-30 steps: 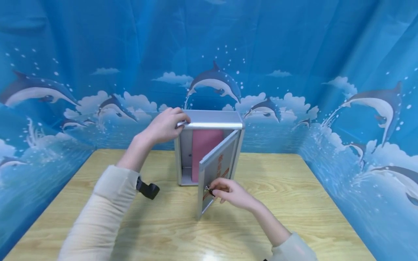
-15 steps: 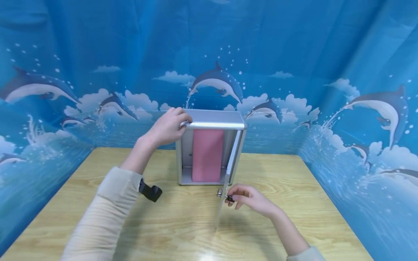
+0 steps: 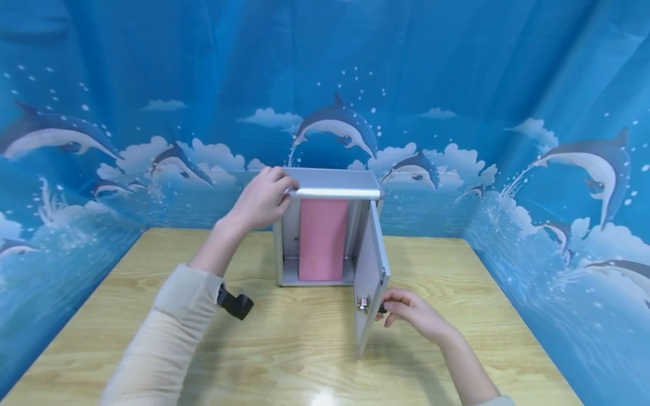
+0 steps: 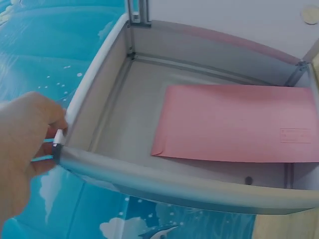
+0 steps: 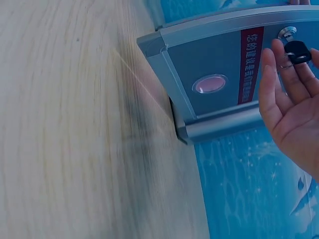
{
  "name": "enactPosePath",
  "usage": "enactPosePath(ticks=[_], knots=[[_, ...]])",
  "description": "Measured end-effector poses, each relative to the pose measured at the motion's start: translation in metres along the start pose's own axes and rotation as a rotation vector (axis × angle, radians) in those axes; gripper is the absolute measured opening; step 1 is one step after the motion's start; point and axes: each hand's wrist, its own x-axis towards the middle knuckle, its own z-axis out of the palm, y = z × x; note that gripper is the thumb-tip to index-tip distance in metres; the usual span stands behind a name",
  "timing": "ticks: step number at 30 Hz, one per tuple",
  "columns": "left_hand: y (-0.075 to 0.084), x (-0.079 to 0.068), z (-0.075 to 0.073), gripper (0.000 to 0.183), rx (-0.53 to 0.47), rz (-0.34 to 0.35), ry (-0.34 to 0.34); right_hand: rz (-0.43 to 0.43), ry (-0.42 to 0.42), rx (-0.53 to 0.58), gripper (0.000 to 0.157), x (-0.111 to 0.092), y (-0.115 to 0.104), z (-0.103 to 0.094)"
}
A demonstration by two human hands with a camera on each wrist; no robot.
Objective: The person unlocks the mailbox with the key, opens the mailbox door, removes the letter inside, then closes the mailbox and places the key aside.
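Observation:
A silver metal box [image 3: 335,179] stands upright on the table, its front door [image 3: 373,270] swung out on the right side. Inside leans a pink envelope [image 3: 323,239], also plain in the left wrist view. My left hand [image 3: 261,197] grips the top left corner of the box, fingers over the top edge. At the door's free side, my right hand [image 3: 411,310] pinches a black-headed key [image 5: 298,51] in the lock [image 5: 287,33]. On the door's inner face shows the metal back of the lock [image 3: 363,303].
A wood-grain table [image 3: 284,349] carries the box. Blue curtains [image 3: 203,73] printed with dolphins hang behind and on both sides. A black wrist camera [image 3: 236,303] sits on my left wrist. The door's outer face bears a red strip [image 5: 249,64] with lettering.
The door has swung outward to the right, with my right hand moving along on the key. More of the pink envelope shows. My left hand stays on the box corner.

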Motion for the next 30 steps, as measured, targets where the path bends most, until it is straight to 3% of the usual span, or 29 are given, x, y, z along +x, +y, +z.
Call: enactPosePath(ticks=[6,9,12,14,24,30], knots=[[0.015,-0.006,0.025,0.012,-0.005,0.193,0.351,-0.018,0.017,0.073,0.031,-0.008,0.002,-0.008],[0.028,-0.011,0.040,0.011,-0.040,0.213,0.401,-0.023,0.030,0.096,0.029,-0.011,0.003,-0.012],[0.039,-0.016,0.057,0.013,-0.067,0.186,0.365,-0.038,0.037,0.119,0.032,-0.013,0.004,-0.014],[0.044,-0.019,0.067,0.014,-0.077,0.133,0.318,-0.050,0.035,0.137,0.035,-0.014,0.005,-0.015],[0.049,-0.026,0.100,0.027,-0.161,-0.302,0.096,-0.075,0.060,0.203,0.041,-0.021,0.009,-0.023],[0.043,-0.027,0.115,0.036,-0.239,-0.482,0.077,-0.089,0.065,0.198,0.041,-0.024,0.011,-0.027]])
